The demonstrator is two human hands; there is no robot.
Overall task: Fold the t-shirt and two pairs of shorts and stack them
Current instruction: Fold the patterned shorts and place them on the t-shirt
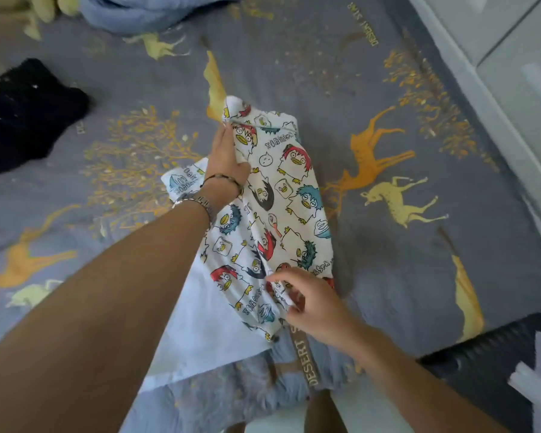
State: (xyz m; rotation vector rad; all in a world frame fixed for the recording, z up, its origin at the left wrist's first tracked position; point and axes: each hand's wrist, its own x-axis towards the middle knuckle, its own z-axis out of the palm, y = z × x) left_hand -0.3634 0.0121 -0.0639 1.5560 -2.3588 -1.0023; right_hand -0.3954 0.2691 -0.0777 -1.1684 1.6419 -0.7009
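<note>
Folding the printed garment, the person works at the middle of the bed, on a grey sheet with deer and tree prints. The left hand grips the garment's far edge, fingers closed on the cloth near its far-left corner. The right hand pinches the near edge between thumb and curled fingers. Whether this piece is the t-shirt or one of the shorts I cannot tell. Part of it trails to the left under the left wrist, and a pale blue cloth lies beneath, near-left. A dark garment sits well apart at the far left.

The risk, as I judge it, is a crooked fold: the cloth is bunched along the middle, so the edges could land misaligned or the trailing flap could get caught underneath. Dragging the pale blue cloth along is another hazard.
</note>
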